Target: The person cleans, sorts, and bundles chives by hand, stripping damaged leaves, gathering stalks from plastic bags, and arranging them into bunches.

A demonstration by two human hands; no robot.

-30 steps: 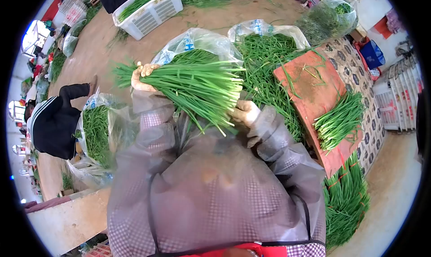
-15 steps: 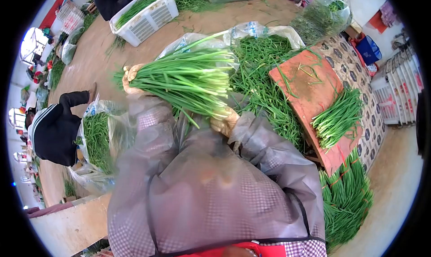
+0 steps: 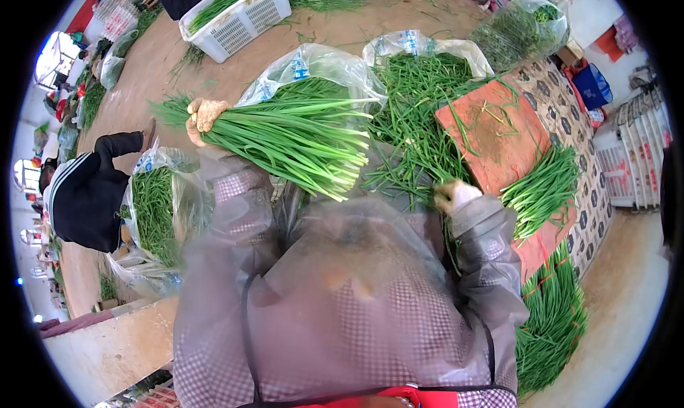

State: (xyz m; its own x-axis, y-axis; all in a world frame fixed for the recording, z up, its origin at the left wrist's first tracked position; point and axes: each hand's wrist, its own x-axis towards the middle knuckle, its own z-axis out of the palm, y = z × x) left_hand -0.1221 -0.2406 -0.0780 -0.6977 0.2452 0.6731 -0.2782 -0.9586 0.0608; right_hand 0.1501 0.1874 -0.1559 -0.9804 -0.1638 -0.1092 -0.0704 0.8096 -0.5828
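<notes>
My left hand point(image 3: 204, 120), in a tan glove, is wrapped round a large bunch of garlic chives point(image 3: 299, 141) near the leafy end. Their pale cut ends fan out to the right across my front. My right hand point(image 3: 456, 194), also gloved and somewhat blurred, is curled at the edge of a heap of loose green leaves point(image 3: 420, 87), left of a reddish board point(image 3: 491, 123). Some green blades hang just below that hand; whether its fingers grip them I cannot make out. A smaller bunch of chives point(image 3: 541, 191) lies on the board.
Tied chive bundles point(image 3: 552, 322) stand below the board. Open plastic bags point(image 3: 306, 66) lie ahead. A white crate point(image 3: 239, 23) of greens sits farther off. To the left, a person in a dark jacket point(image 3: 89, 201) bends beside a bag of greens point(image 3: 153, 216).
My right hand has left the chives' cut ends and moved right, to the loose leaves beside the board. The left hand still grips the bunch, whose cut ends now hang slightly lower.
</notes>
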